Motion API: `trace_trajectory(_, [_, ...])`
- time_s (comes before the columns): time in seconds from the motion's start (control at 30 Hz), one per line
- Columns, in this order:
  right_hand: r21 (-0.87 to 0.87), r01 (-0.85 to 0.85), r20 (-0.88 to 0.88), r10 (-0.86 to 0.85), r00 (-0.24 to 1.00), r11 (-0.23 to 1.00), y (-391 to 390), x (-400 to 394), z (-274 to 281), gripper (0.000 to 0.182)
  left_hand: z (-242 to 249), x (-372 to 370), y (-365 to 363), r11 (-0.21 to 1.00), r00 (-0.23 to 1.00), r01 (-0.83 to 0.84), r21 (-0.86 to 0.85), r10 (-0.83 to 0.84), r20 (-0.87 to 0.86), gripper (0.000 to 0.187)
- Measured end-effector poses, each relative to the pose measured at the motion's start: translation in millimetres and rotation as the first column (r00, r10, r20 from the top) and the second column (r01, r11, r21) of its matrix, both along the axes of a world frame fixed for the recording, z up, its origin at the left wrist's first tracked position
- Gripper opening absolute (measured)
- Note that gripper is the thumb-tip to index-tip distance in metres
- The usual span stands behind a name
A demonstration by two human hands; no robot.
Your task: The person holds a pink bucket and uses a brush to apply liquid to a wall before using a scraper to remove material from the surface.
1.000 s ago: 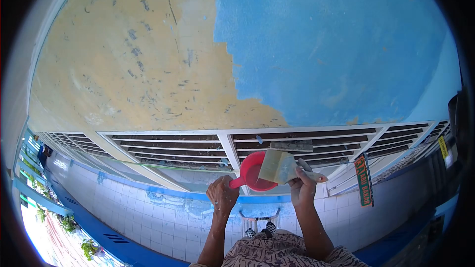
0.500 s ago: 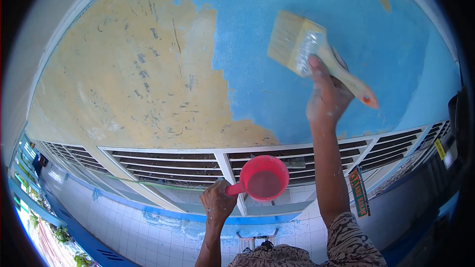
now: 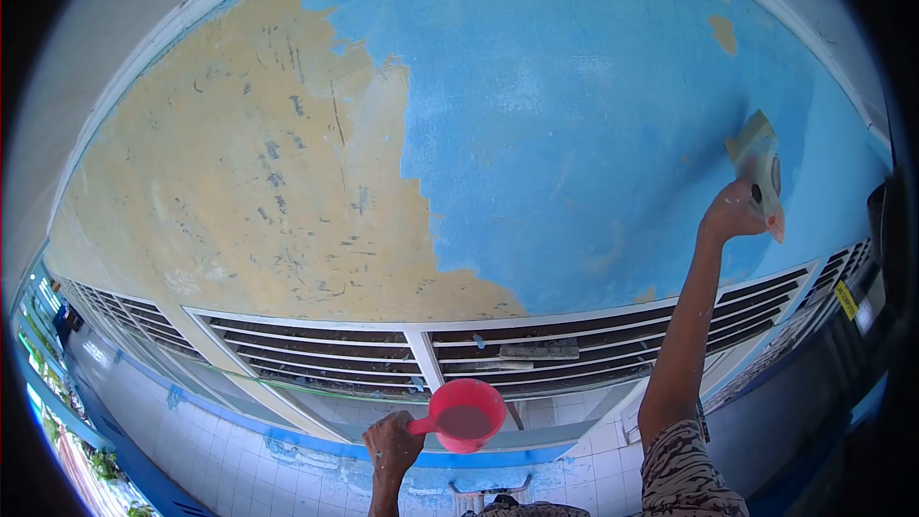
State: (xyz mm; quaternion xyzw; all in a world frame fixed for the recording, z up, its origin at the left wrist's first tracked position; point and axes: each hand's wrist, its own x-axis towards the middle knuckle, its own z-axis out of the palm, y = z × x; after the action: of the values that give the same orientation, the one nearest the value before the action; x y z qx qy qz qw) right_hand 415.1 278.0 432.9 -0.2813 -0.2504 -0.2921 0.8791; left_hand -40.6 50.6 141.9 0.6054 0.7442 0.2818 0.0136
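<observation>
My left hand [image 3: 392,442] is closed round the handle of a red dipper [image 3: 466,415], which holds a greyish liquid and hangs low in front of the louvred opening. At the right, my right hand [image 3: 735,212] grips a wide paintbrush [image 3: 753,139] by its handle. The brush is seen nearly edge-on, its bristles up and to the left against the blue area [image 3: 574,134] of the wall; whether they touch it I cannot tell. Left of the blue lies a yellowish, scuffed area [image 3: 239,172] with a ragged border.
White-framed louvres [image 3: 325,349] run below the painted wall. A pale tiled surface [image 3: 239,460] with blue stains lies lower down. Plants [image 3: 103,464] show at the lower left. A small yellow label [image 3: 846,300] is at the right.
My right hand and the brush have moved right and slightly down, and the brush has turned edge-on. The dipper and my left hand sit lower and slightly further left; the view has shifted.
</observation>
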Motion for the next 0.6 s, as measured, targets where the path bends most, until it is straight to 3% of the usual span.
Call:
trace_trajectory(0.07, [0.035, 0.055, 0.236, -0.062, 0.97, 0.998, 6.9, -37.5, -4.4, 0.034, 3.2, -5.0, 11.5, 0.998, 0.997, 0.059, 0.022, -0.058, -0.05, 0.027])
trace_trajectory(0.1, [-0.065, 0.235, 0.42, -0.187, 0.888, 0.97, -3.4, -68.1, -10.5, 0.03, 8.0, -6.2, 18.7, 0.993, 0.989, 0.114, 0.04, -0.11, -0.103, 0.025])
trace_trajectory(0.13, [-0.006, 0.286, 0.597, -0.226, 0.77, 0.958, -3.5, -97.9, -20.8, 0.028, 20.2, -2.9, 23.9, 0.99, 0.981, 0.137, 0.03, -0.132, -0.141, 0.023])
trace_trajectory(0.2, [-0.116, 0.18, 0.786, -0.02, 0.618, 0.977, -21.3, -158.9, -50.3, 0.043, 25.3, -3.1, 39.0, 0.976, 0.971, 0.206, 0.076, -0.194, -0.136, 0.023])
trace_trajectory(0.23, [-0.105, 0.167, 0.893, 0.019, 0.45, 0.98, -26.2, -178.7, -60.4, 0.049, 27.6, -2.5, 46.1, 0.957, 0.961, 0.261, 0.128, -0.245, -0.126, 0.022])
trace_trajectory(0.3, [-0.277, -0.097, 0.908, 0.293, 0.3, 0.956, -42.0, -203.3, -60.6, 0.043, 40.4, 0.8, 58.5, 0.948, 0.948, 0.294, 0.123, -0.273, -0.166, 0.02])
trace_trajectory(0.33, [-0.276, -0.091, 0.906, 0.29, 0.308, 0.957, -40.8, -198.1, -57.0, 0.043, 46.8, 0.5, 64.4, 0.938, 0.941, 0.316, 0.143, -0.291, -0.173, 0.02])
trace_trajectory(0.4, [-0.369, -0.474, 0.684, 0.579, 0.444, 0.799, -29.3, -181.6, -44.0, 0.036, 52.2, -7.8, 75.0, 0.906, 0.923, 0.37, 0.203, -0.334, -0.191, 0.017])
trace_trajectory(0.43, [-0.297, -0.561, 0.502, 0.626, 0.597, 0.773, -17.5, -164.8, -35.7, 0.034, 56.7, -13.1, 79.9, 0.906, 0.921, 0.374, 0.2, -0.338, -0.193, 0.017])
trace_trajectory(0.47, [-0.24, -0.729, 0.267, 0.765, 0.586, 0.641, -16.9, -136.6, -17.0, 0.04, 62.6, -18.3, 84.8, 0.91, 0.921, 0.368, 0.191, -0.33, -0.207, 0.017])
trace_trajectory(0.5, [-0.152, -0.777, 0.209, 0.788, 0.579, 0.611, -2.9, -96.1, -3.9, 0.042, 67.0, -24.9, 88.5, 0.914, 0.921, 0.362, 0.182, -0.321, -0.221, 0.017])
trace_trajectory(0.53, [-0.076, -0.723, 0.139, 0.725, 0.675, 0.687, -1.1, -65.4, 11.3, 0.041, 68.2, -32.9, 93.8, 0.878, 0.905, 0.402, 0.26, -0.339, -0.257, 0.019])
trace_trajectory(0.57, [-0.024, -0.553, 0.116, 0.552, 0.826, 0.833, -5.4, -41.1, 25.2, 0.039, 75.1, -39.0, 96.3, 0.877, 0.905, 0.402, 0.264, -0.337, -0.259, 0.019])
trace_trajectory(0.6, [-0.02, -0.554, 0.12, 0.552, 0.825, 0.832, -7.8, -29.3, 33.8, 0.039, 84.9, -43.9, 96.6, 0.882, 0.901, 0.399, 0.249, -0.326, -0.287, 0.02])
